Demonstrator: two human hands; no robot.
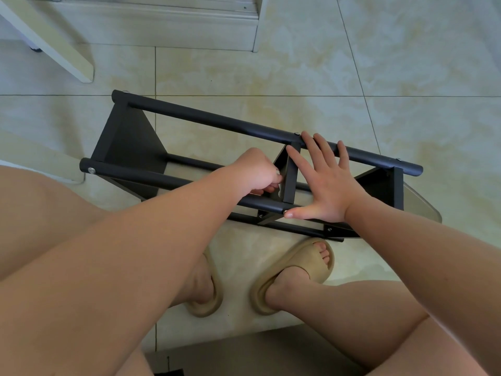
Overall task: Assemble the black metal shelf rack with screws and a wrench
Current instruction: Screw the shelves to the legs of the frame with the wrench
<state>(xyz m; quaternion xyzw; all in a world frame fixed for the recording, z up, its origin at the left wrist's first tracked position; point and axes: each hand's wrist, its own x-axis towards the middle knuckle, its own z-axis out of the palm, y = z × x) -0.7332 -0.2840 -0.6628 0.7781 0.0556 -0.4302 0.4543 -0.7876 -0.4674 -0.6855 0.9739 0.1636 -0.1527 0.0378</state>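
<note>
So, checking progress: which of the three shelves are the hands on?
The middle shelf; left hand reaches in beside it, right hand rests spread against it. End shelves untouched.

On the floor, a shelf rack on its side, running from far left to near right. Partway along it, toward the right end, a middle panel crosswise between the tubes. Left of that panel, inside the frame, the left hand, fingers curled against it. Right of the panel, the right hand flat across the top, fingertips on the far tube, thumb on the near tube. Nearer than the rack, two slippers side by side. Far left, behind the rack, a furniture leg.
</note>
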